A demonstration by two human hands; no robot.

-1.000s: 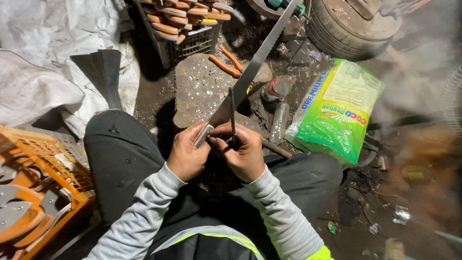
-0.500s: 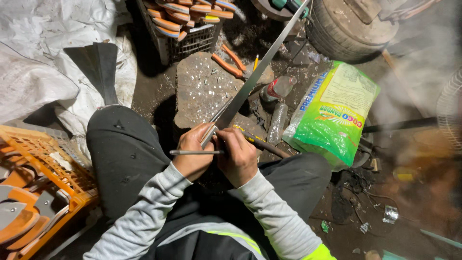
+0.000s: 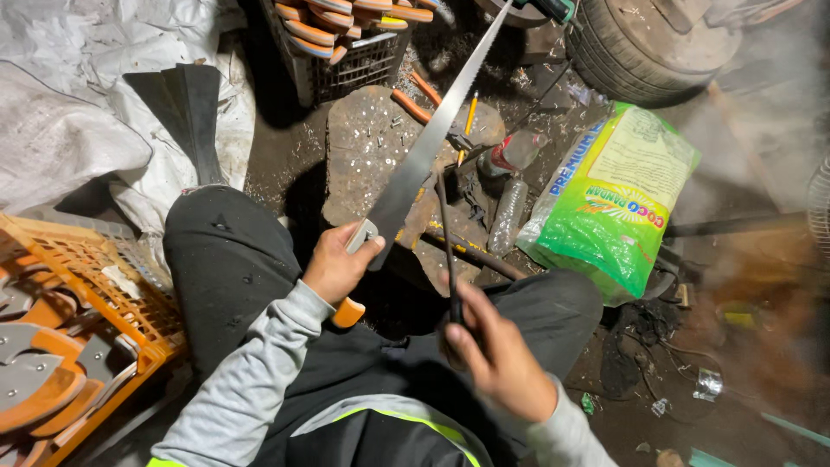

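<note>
My left hand grips a hand saw by its orange handle; the long steel saw blade slants up and to the right over a flat stone. My right hand is shut on a thin dark file, which points up toward the blade but stands apart from it, just right of the blade's base. Both hands are above my lap, between my knees in dark trousers.
An orange crate of saw parts stands at the left. A black crate of orange handles sits beyond the stone. A green and white bag, a plastic bottle, a tyre and white sacking surround me.
My right hand has drawn the file back off the blade and down toward my lap. The left hand shifted its hold lower, and the saw blade swung slightly more upright.
</note>
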